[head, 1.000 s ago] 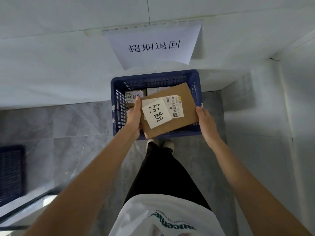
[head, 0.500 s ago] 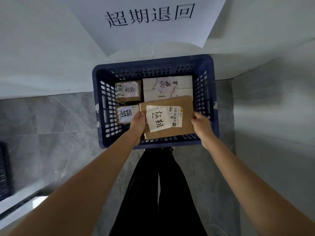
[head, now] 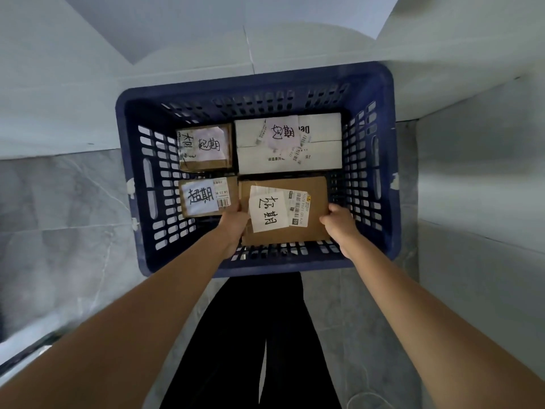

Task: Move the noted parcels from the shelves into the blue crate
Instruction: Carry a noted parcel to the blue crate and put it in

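Parcels filled most of the blue crate (head: pixel 129 160), and the one we were handling, a flat brown cardboard parcel (head: pixel 312 190), sat low in the near right corner, level with the others. Our left hand (head: pixel 234 222) gripped its left edge, thumb on top beside the handwritten white note (head: pixel 265 211), fingers curled under. Our right hand (head: pixel 339 224) held the right edge near the lower corner in the same way. A printed shipping label (head: pixel 299 206) with barcodes lay just right of the note, partly tucked under it.

Three other parcels crowded the crate. A small brown parcel (head: pixel 230 188) with its own white note lay just left of ours, its right edge meeting our left thumb. Behind it sat another brown parcel (head: pixel 206 165) under a pale handwritten sheet. A white box (head: pixel 321 154) filled the far right corner, directly behind our parcel, with strips of labels across its top. Our parcel touched or nearly touched the white box along its far edge; we could not tell which.

The crate's slotted walls rose close on the right and near sides, hemming in our right hand. It stood on grey stone-patterned floor (head: pixel 67 231) against pale walls (head: pixel 477 178), and our black trousers (head: pixel 265 335) showed below the near rim.
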Motion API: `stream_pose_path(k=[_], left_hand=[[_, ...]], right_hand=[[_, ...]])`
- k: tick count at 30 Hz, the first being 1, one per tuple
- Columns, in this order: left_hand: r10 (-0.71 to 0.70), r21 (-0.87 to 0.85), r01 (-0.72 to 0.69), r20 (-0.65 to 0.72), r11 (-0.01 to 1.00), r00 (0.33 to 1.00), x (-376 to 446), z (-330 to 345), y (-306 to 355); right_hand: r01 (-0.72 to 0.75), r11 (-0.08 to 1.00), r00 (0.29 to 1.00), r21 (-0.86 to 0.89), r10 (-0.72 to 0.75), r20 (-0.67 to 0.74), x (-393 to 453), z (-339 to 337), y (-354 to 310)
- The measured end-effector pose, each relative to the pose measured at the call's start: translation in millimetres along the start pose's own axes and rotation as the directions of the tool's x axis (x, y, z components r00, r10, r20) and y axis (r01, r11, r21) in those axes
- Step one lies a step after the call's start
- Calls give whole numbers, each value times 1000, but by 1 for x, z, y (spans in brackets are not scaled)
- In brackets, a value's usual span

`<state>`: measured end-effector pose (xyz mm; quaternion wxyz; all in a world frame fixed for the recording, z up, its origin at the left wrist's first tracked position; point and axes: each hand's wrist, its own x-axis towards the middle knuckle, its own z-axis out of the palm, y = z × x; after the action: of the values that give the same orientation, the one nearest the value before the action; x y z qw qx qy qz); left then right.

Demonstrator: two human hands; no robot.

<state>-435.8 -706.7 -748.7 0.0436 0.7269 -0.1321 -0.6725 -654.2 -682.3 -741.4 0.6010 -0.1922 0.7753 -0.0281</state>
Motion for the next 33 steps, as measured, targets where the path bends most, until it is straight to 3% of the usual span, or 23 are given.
stream_pose_path(k=[6, 9, 15, 20, 24, 27, 31, 33], left_hand=[[10, 51, -9, -9, 999, 1000, 17, 4, 4], [0, 195, 3, -14, 981, 1000, 43, -3, -6], [165, 501, -103, -81, 859, 983, 19, 2, 8], [167, 629, -81, -79, 773, 983, -10, 0, 16], [193, 681, -133, -12, 720, 981, -89, -1, 48], [281, 776, -241, 85, 584, 956, -154, -10, 73], [507, 930, -314, 180, 192, 843, -225, -37, 97], [588, 937, -340, 229, 84, 776, -256, -52, 100]], right_hand=[[-38, 997, 998, 64, 34, 58, 22, 6, -3], [-26, 997, 995, 71, 19, 101, 30, 11, -6], [-14, 1000, 994, 8, 13, 110, 28, 12, -10], [104, 978, 994, -183, -97, 46, -22, -4, -22], [294, 856, 955, -425, -279, 99, -86, -24, -43], [371, 779, 919, -506, -385, 83, -144, -33, -75], [452, 676, 845, -582, -533, 37, -213, -31, -110], [479, 620, 804, -622, -595, 27, -244, -27, -121]])
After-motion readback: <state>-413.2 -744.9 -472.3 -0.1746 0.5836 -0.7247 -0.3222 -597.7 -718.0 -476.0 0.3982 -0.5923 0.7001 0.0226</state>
